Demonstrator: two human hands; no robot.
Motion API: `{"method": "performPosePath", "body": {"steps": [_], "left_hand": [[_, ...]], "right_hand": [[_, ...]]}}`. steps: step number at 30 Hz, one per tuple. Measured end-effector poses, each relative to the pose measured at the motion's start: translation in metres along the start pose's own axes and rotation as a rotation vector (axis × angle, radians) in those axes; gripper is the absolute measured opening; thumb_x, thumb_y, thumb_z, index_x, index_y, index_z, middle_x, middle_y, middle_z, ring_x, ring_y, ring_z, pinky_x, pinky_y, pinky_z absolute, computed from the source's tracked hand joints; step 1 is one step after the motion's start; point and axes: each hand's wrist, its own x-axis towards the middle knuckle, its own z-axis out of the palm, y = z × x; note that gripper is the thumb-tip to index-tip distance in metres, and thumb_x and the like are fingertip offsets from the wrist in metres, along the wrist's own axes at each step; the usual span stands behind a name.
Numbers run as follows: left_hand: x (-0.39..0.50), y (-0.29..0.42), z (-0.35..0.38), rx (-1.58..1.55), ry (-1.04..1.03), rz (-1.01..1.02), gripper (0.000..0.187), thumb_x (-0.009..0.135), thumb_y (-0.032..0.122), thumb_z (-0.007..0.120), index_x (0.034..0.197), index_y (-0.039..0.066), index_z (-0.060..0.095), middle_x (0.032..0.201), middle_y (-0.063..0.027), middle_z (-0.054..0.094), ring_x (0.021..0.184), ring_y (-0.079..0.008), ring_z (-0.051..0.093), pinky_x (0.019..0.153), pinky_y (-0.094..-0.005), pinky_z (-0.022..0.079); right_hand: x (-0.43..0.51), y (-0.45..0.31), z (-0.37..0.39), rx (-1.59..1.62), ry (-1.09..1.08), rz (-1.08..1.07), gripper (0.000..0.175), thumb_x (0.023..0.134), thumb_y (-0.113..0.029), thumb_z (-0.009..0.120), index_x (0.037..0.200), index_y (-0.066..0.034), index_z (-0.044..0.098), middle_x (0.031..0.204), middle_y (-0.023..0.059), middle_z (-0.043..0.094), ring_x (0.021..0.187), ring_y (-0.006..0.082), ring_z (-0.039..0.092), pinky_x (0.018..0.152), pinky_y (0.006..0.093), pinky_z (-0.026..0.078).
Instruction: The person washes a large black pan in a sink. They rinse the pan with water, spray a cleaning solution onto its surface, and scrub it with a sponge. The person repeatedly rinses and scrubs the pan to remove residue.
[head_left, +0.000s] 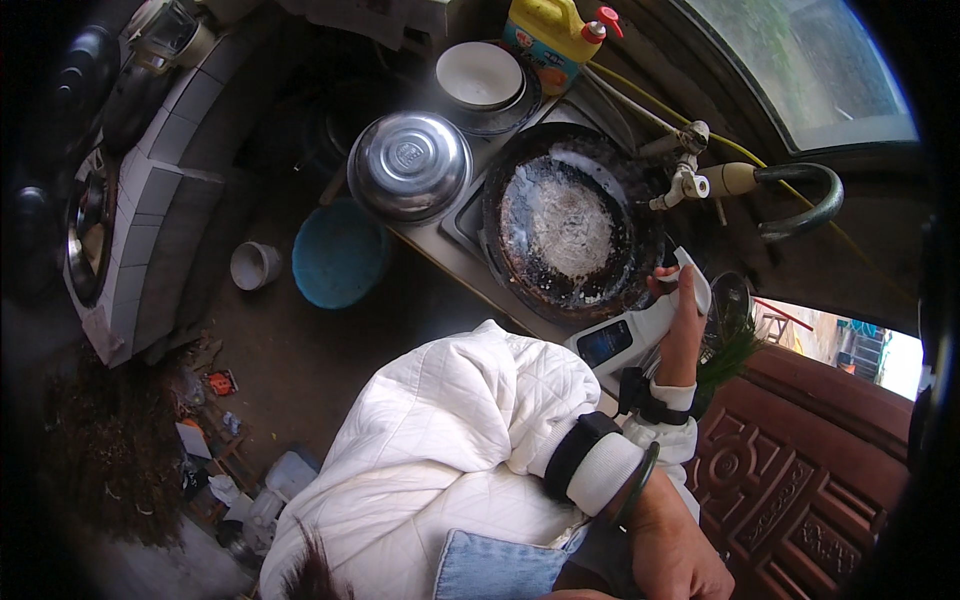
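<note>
My right hand (681, 330), in a white cuff with a black strap, grips a white handle (697, 283) at the wok's right edge. Beside it lies a white body with a dark screen-like panel (604, 342); whether it joins the handle is unclear. The blackened wok (517, 262) sits on the stove, with whitish contents (566, 225) that look wet. My left hand (671, 536), with a dark bangle at the wrist, is low in the view, close to my body. Its fingertips run out of the picture, so its grip cannot be judged.
A tap (686, 180) reaches over the wok's far side. An upturned steel basin (410, 166), stacked bowls (480, 73) and a yellow pump jug (551, 37) stand left and behind. Green stalks (731, 349) are beside my right wrist. A blue basin (337, 255) lies lower down.
</note>
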Motion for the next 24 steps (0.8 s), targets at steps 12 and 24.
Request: {"method": "performPosePath", "body": {"steps": [12,24], "left_hand": [[-0.014,0.076,-0.005,0.109,0.17,-0.214,0.025,0.092,0.028,0.068,0.092,0.002,0.071,0.084,-0.0036,0.07,0.079,-0.0123,0.065,0.073,-0.0289,0.05],[-0.247,0.203,0.006,1.561,1.885,-0.611,0.017,0.096,0.018,0.062,0.099,0.001,0.066,0.089,-0.0036,0.067,0.081,-0.0098,0.062,0.072,-0.024,0.048]], "right_hand": [[0.005,-0.002,0.018,-0.1,-0.146,0.006,0.029,0.098,-0.033,0.062,0.096,-0.0042,0.064,0.086,0.0057,0.066,0.083,0.0159,0.064,0.08,0.0306,0.053],[0.002,0.006,0.045,-0.409,-0.436,-0.009,0.036,0.091,-0.036,0.072,0.101,-0.0015,0.071,0.081,0.0013,0.067,0.074,0.0088,0.058,0.065,0.0243,0.044]]}}
